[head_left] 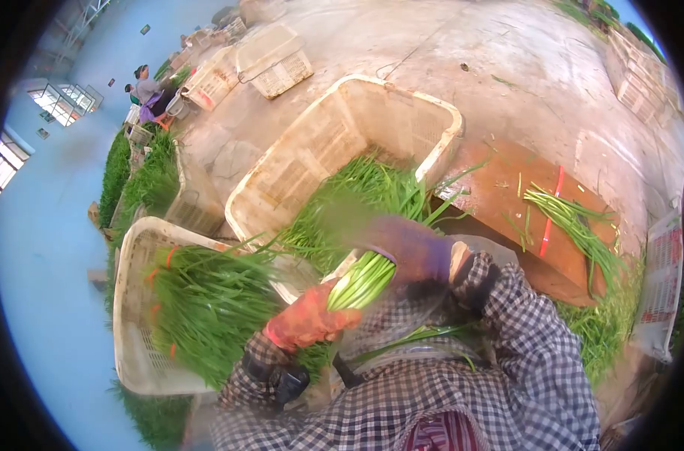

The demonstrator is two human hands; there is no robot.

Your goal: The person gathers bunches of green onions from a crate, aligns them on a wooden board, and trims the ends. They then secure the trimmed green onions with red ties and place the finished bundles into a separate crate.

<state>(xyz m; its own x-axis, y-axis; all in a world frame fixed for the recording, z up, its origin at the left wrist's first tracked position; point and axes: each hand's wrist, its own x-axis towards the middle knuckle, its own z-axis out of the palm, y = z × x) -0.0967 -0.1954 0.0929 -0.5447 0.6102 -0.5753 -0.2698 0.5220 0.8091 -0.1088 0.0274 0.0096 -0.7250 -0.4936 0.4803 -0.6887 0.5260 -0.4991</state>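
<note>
A bunch of chives, its pale cut ends toward me, is held between my two gloved hands above my lap. My left hand, in an orange-red glove, is closed around the lower left side of the bunch. My right hand, in a purple glove, wraps its upper right side; its fingers are partly hidden and blurred. To the right, loose chives lie across a red strip on a brown board.
Ahead is a large cream crate holding loose chives. At left, another crate holds chives with orange bands. More crates stand farther back, near a seated person. A pale crate stands far right.
</note>
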